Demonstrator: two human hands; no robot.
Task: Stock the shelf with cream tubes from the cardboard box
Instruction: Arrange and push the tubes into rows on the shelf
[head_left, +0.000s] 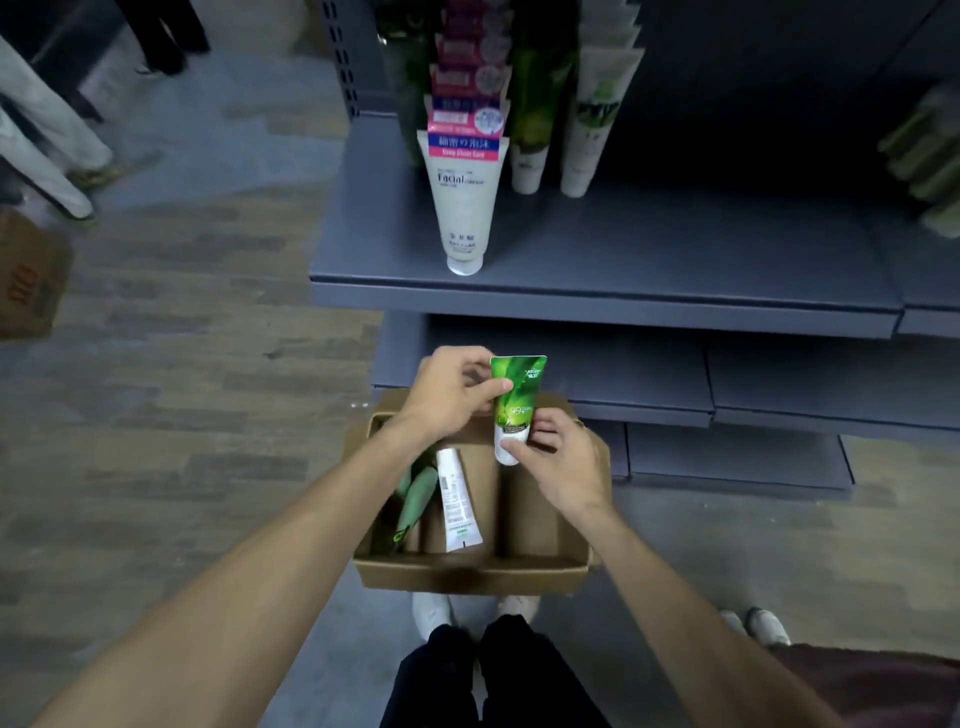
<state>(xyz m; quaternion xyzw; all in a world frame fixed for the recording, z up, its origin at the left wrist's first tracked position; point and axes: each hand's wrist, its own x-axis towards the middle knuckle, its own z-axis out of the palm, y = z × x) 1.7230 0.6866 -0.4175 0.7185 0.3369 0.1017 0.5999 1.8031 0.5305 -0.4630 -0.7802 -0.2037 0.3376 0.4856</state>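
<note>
Left hand: the left hand (451, 391) pinched the upper, crimped part of a green tube (514, 408), thumb on the front face and fingers behind.
Right hand: the right hand (563, 460) pinched the same tube's lower white end, thumb on the front near the cap, fingers curled round the right side.
Green tube: held upright, cap end down, above the far edge of the cardboard box (467, 571), clear of the shelf.
Cardboard box: stood open on the floor just in front of the person's white shoes (434, 610), near the foot of the shelving.
Box contents: a white tube (457, 501) lay lengthwise in the left half; just left of it lay pale green tubes (415, 506), partly hidden under the left forearm, count not determinable.
Upper shelf: the grey shelf (623, 270) carried a row of white facial cleanser tubes (464, 208) standing cap down, front one near the shelf edge; to the right stood rows of green and white tubes (530, 161), set further back.
Far right: more tubes (930, 171), blurred, on the adjoining shelf.
Left side: a second cardboard carton (31, 280) on the wood-pattern floor; another person's legs (52, 145) beyond it.
</note>
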